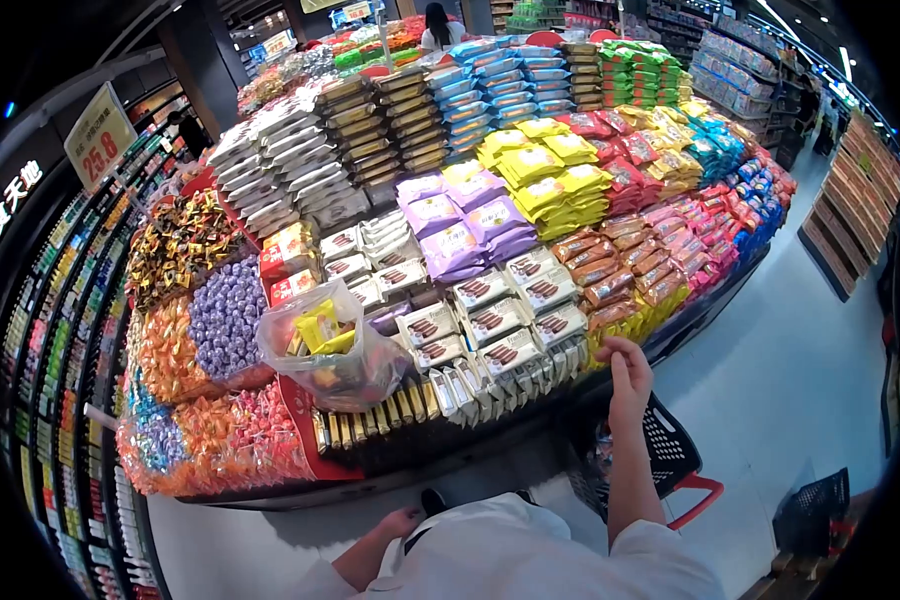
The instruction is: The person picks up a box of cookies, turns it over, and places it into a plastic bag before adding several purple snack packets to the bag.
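My right hand (627,375) hovers at the front edge of the candy display, close to the yellow-wrapped packets (625,322). Its fingers are loosely bent and apart, and I see nothing in them. Low beside my body hangs my left hand (400,523), its fingers too hidden to read. White packs with pictures of brown bars (495,320) lie in rows in front of me. To their left, a clear plastic bag (345,368) with yellow packets inside rests on the display. Purple packs (455,240) and brown-wrapped snacks (595,268) lie behind.
Below my right forearm stands a black shopping basket (670,445) with a red handle (698,490). Loose wrapped candies (232,315) fill the left bins, under a price sign (100,137). Curved shelves (60,370) stand at left. A person (438,28) is at the back.
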`<state>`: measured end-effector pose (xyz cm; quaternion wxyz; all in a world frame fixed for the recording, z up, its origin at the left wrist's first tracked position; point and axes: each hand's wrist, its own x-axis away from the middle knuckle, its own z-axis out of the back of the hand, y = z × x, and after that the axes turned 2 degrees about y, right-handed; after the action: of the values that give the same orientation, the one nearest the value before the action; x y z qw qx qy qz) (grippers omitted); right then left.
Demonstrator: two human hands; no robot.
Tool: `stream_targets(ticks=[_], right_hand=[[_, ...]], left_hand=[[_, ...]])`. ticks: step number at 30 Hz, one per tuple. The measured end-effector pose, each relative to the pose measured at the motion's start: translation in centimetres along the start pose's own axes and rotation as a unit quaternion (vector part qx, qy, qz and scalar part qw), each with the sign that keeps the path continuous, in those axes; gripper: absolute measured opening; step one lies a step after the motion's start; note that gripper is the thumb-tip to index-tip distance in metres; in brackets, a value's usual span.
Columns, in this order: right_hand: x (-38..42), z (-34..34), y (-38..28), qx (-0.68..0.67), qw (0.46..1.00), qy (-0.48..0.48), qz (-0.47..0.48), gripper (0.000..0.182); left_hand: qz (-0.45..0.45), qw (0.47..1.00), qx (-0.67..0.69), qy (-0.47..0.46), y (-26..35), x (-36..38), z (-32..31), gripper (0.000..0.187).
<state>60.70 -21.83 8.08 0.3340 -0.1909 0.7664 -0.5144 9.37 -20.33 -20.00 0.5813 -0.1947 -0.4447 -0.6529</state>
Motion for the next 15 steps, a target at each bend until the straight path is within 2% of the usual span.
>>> stream_targets(ticks=[3,5,9,11,14,15], right_hand=[[-0.3,1.6,1.6,0.008,1.000,0.004,-0.021,0.022],[-0.3,1.9,3.0,0.009,0.999,-0.014,-0.036,0.022],[0.1,0.7,3.7,-0.001,0.995,-0.066,-0.078,0.021],[0.1,0.1,4.4,-0.013,0.991,-0.110,-0.081,0.021],[-0.1,-2.0,2.5,-0.090,0.978,-0.157,-0.103,0.025],[-0.5,-2.6,0.9,-0.131,0.967,-0.199,-0.085,0.030]], left_hand=[[-0.004,1.000,-0.005,-0.011,1.3,0.9,-0.3,0.056],[-0.022,0.998,-0.053,0.029,1.5,0.7,-1.1,0.055],[0.005,0.997,-0.005,0.080,2.4,2.3,-3.2,0.054],[0.053,0.991,0.034,0.114,3.3,3.7,-4.3,0.052],[0.047,0.991,0.085,0.087,2.0,4.9,-6.4,0.053],[0.054,0.993,0.078,0.073,0.9,4.9,-7.2,0.055]])
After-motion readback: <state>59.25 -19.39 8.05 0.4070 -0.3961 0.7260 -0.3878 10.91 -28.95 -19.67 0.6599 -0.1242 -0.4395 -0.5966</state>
